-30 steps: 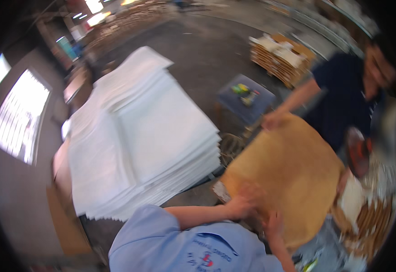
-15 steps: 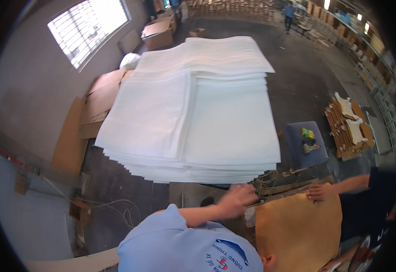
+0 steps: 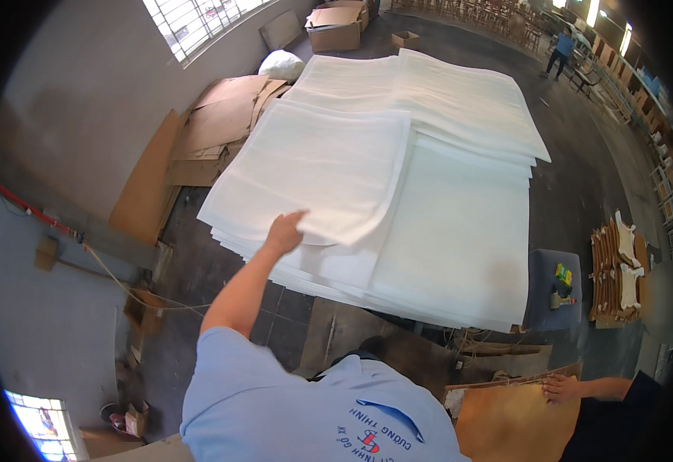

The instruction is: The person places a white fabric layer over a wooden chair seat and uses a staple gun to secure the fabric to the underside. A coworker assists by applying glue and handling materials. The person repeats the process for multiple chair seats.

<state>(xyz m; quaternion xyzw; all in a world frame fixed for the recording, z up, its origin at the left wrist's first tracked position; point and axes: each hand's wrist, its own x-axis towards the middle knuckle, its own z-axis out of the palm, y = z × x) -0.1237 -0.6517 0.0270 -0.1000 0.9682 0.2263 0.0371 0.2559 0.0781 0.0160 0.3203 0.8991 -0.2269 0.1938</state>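
Observation:
My left hand (image 3: 283,233) reaches out over a broad stack of thin white sheets and grips the near edge of the top sheet (image 3: 313,158) on its left pile. That sheet's near right corner is raised and bends up off the sheets under it. To the right lies another pile of white sheets (image 3: 460,223), with more white sheets (image 3: 467,100) overlapping it at the back. What my fingertips do beneath the edge is partly hidden. My right hand is out of sight.
A co-worker's hand (image 3: 561,389) rests on a brown board (image 3: 513,423) at lower right. A grey padded stool (image 3: 540,300) carries a tool, near stacked wooden parts (image 3: 614,269). Flattened cardboard (image 3: 225,115) lies left of the stack; a person (image 3: 561,52) stands far right.
My left hand has moved from the stack's near right side leftward onto the left pile and taken hold of the top sheet, whose corner is now lifted. The view has shifted.

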